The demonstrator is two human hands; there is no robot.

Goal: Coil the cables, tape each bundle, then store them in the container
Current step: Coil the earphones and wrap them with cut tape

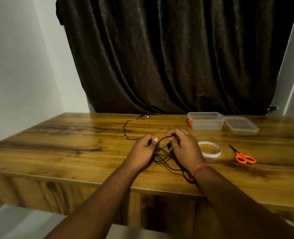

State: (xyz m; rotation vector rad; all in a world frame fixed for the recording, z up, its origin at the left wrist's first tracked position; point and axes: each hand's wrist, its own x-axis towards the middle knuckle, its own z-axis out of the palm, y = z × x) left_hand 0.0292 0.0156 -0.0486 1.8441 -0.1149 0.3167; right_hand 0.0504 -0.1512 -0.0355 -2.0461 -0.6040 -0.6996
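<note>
A thin black cable (166,159) lies in loose loops on the wooden table (65,135), between and under both hands. My left hand (143,150) pinches one strand of it. My right hand (184,145) grips another part, with loops trailing back past the wrist. The cable's far end (128,125) runs off to the back of the table, ending in small earbud-like tips. A roll of clear tape (210,149) sits just right of my right hand. A clear plastic container (206,120) stands open at the back right.
The container's lid (241,124) lies flat beside it on the right. Orange-handled scissors (242,155) rest right of the tape. A dark curtain (177,57) hangs behind the table, and white walls flank it.
</note>
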